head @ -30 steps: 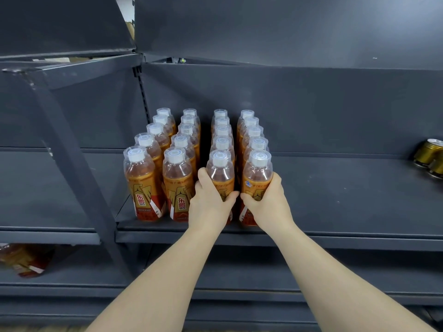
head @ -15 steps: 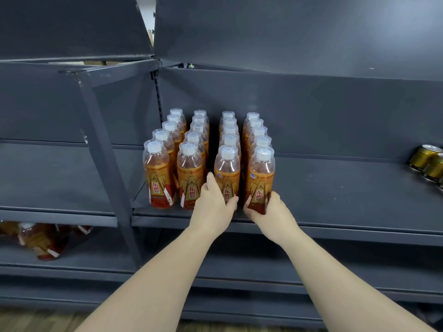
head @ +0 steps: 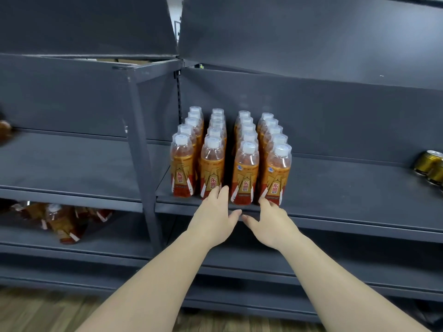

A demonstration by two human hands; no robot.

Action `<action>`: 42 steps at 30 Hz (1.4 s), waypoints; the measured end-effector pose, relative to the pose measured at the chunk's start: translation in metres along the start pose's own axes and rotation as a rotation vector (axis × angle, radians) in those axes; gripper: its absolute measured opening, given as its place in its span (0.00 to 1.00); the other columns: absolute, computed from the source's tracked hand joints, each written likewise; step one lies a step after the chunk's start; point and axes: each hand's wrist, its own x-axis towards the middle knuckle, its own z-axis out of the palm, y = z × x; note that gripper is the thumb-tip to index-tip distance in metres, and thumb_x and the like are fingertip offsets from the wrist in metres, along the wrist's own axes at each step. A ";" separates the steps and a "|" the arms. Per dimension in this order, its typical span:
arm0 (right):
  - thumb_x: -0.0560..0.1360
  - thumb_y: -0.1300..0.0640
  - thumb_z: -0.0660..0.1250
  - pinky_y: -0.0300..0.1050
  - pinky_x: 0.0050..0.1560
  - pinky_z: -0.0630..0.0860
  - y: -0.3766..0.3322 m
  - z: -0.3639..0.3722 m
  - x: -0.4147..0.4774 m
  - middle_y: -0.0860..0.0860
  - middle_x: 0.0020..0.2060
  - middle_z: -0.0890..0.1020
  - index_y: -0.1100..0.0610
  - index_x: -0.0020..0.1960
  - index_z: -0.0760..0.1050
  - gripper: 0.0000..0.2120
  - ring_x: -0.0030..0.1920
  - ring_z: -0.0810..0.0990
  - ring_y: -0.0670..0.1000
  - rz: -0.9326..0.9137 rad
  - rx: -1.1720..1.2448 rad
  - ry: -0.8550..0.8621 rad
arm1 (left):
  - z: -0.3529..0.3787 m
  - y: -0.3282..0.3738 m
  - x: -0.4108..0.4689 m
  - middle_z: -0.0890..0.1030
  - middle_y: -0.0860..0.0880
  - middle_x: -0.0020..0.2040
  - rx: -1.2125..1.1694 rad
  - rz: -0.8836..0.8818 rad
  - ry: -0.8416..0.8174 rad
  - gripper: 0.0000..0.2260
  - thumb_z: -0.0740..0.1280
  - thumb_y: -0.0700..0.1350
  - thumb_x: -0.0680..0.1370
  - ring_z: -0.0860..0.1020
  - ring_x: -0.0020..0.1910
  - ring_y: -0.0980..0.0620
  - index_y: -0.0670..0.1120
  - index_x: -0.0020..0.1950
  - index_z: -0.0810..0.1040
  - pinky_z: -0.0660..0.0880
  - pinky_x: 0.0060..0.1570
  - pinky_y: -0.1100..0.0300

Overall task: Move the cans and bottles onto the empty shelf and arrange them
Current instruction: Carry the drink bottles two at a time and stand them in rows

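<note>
Bottles (head: 245,171) of amber drink, white caps, stand upright on the middle shelf (head: 347,195) in four files running front to back, hard against the left end of the bay beside the upright post (head: 141,149). Files sit in two pairs with a dark gap down the middle. Front-row labels face out, which reads as shop-style facing. Front row stands close to the shelf lip, so stock is within reach and the depth behind is used.

Left hand (head: 214,212) flat, fingers straight and together, gripping nothing. Fingertips lie at the foot of the second front bottle (head: 212,168), by the middle gap; contact likely but cannot be told for sure. Right hand (head: 272,220) likewise relaxed and spread, thumb out toward the left thumb, holding nothing. Its fingertips are at the base of the rightmost front bottle (head: 275,176). Palms sit low at the lip: judged a squaring-up or a let-go, not a lift.

Gold cans (head: 429,164) at the far right of the same shelf, well apart from the block. More bottles in wrap (head: 62,226) lie on the lower shelf (head: 124,233) to the left, so the task looks only partly done
</note>
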 end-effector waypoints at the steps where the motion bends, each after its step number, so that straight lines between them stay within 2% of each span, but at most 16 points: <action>1: 0.77 0.34 0.62 0.57 0.66 0.74 -0.010 0.002 -0.002 0.53 0.72 0.71 0.52 0.77 0.59 0.36 0.69 0.72 0.57 -0.020 -0.005 -0.010 | -0.006 -0.008 -0.004 0.57 0.48 0.81 0.003 -0.003 0.007 0.32 0.62 0.55 0.83 0.59 0.78 0.49 0.47 0.81 0.53 0.62 0.73 0.55; 4: 0.78 0.35 0.60 0.57 0.71 0.69 -0.048 0.011 -0.008 0.53 0.76 0.66 0.53 0.79 0.57 0.37 0.73 0.67 0.58 -0.083 -0.028 -0.047 | -0.031 -0.035 -0.021 0.54 0.49 0.82 0.020 -0.010 0.002 0.33 0.61 0.57 0.83 0.56 0.80 0.49 0.49 0.82 0.51 0.58 0.75 0.54; 7: 0.80 0.36 0.59 0.57 0.76 0.60 -0.096 0.028 -0.017 0.54 0.80 0.57 0.55 0.81 0.51 0.38 0.79 0.56 0.58 -0.142 -0.047 -0.107 | -0.061 -0.074 -0.044 0.54 0.49 0.82 0.047 -0.021 -0.010 0.33 0.61 0.57 0.83 0.55 0.80 0.50 0.48 0.82 0.51 0.57 0.76 0.55; 11: 0.81 0.38 0.58 0.56 0.78 0.55 -0.170 0.061 -0.030 0.55 0.80 0.54 0.54 0.81 0.50 0.37 0.80 0.51 0.57 -0.261 -0.088 -0.171 | -0.106 -0.136 -0.076 0.55 0.47 0.82 0.112 -0.077 -0.006 0.33 0.60 0.58 0.83 0.54 0.80 0.48 0.46 0.82 0.52 0.55 0.78 0.54; 15: 0.81 0.37 0.58 0.57 0.78 0.53 -0.244 0.093 -0.042 0.55 0.80 0.54 0.53 0.81 0.50 0.37 0.80 0.51 0.56 -0.358 -0.112 -0.188 | -0.153 -0.197 -0.111 0.58 0.43 0.80 0.173 -0.147 0.045 0.32 0.61 0.58 0.82 0.58 0.79 0.45 0.45 0.81 0.55 0.58 0.77 0.52; 20: 0.81 0.38 0.57 0.56 0.78 0.52 -0.328 0.124 -0.050 0.57 0.81 0.52 0.54 0.81 0.49 0.36 0.80 0.50 0.57 -0.441 -0.163 -0.204 | -0.211 -0.268 -0.158 0.68 0.45 0.74 0.226 -0.235 0.136 0.28 0.63 0.58 0.81 0.65 0.74 0.44 0.45 0.76 0.63 0.63 0.73 0.48; 22: 0.82 0.39 0.56 0.56 0.78 0.51 -0.361 0.132 -0.053 0.57 0.81 0.52 0.54 0.81 0.49 0.35 0.80 0.49 0.58 -0.465 -0.157 -0.232 | -0.234 -0.295 -0.177 0.66 0.45 0.76 0.257 -0.292 0.147 0.28 0.61 0.59 0.81 0.63 0.76 0.44 0.46 0.77 0.62 0.61 0.75 0.46; 25: 0.82 0.40 0.56 0.55 0.78 0.54 -0.409 0.144 -0.057 0.57 0.79 0.58 0.55 0.81 0.53 0.33 0.79 0.54 0.59 -0.540 -0.161 -0.224 | -0.266 -0.330 -0.203 0.64 0.46 0.78 0.282 -0.380 0.171 0.28 0.60 0.59 0.82 0.61 0.77 0.44 0.48 0.78 0.60 0.59 0.76 0.44; 27: 0.83 0.40 0.56 0.55 0.77 0.55 -0.438 0.153 -0.059 0.56 0.79 0.58 0.54 0.81 0.53 0.32 0.79 0.54 0.59 -0.587 -0.182 -0.217 | -0.285 -0.348 -0.216 0.60 0.46 0.80 0.296 -0.436 0.170 0.29 0.59 0.60 0.82 0.58 0.79 0.43 0.48 0.79 0.58 0.56 0.77 0.43; 31: 0.82 0.39 0.55 0.57 0.78 0.53 -0.487 0.173 -0.052 0.55 0.80 0.56 0.53 0.81 0.52 0.33 0.80 0.52 0.58 -0.668 -0.214 -0.229 | -0.314 -0.378 -0.233 0.56 0.45 0.81 0.334 -0.515 0.188 0.31 0.57 0.60 0.83 0.55 0.80 0.42 0.47 0.81 0.55 0.53 0.78 0.46; 34: 0.81 0.38 0.55 0.58 0.77 0.56 -0.519 0.191 -0.040 0.56 0.78 0.61 0.54 0.80 0.56 0.32 0.79 0.56 0.58 -0.724 -0.223 -0.232 | -0.329 -0.405 -0.238 0.55 0.45 0.82 0.331 -0.553 0.201 0.32 0.57 0.61 0.83 0.53 0.80 0.43 0.47 0.81 0.53 0.52 0.78 0.46; 37: 0.82 0.38 0.55 0.57 0.76 0.58 -0.552 0.210 -0.023 0.56 0.77 0.63 0.55 0.79 0.57 0.32 0.77 0.58 0.58 -0.766 -0.245 -0.249 | -0.342 -0.438 -0.237 0.54 0.45 0.82 0.358 -0.596 0.205 0.32 0.56 0.62 0.82 0.52 0.80 0.43 0.47 0.81 0.54 0.52 0.78 0.44; 42: 0.81 0.38 0.55 0.57 0.72 0.63 -0.610 0.236 0.014 0.55 0.72 0.68 0.55 0.75 0.62 0.29 0.73 0.64 0.58 -0.806 -0.204 -0.278 | -0.371 -0.497 -0.223 0.58 0.46 0.80 0.426 -0.664 0.230 0.32 0.57 0.63 0.82 0.57 0.79 0.42 0.47 0.80 0.56 0.58 0.75 0.44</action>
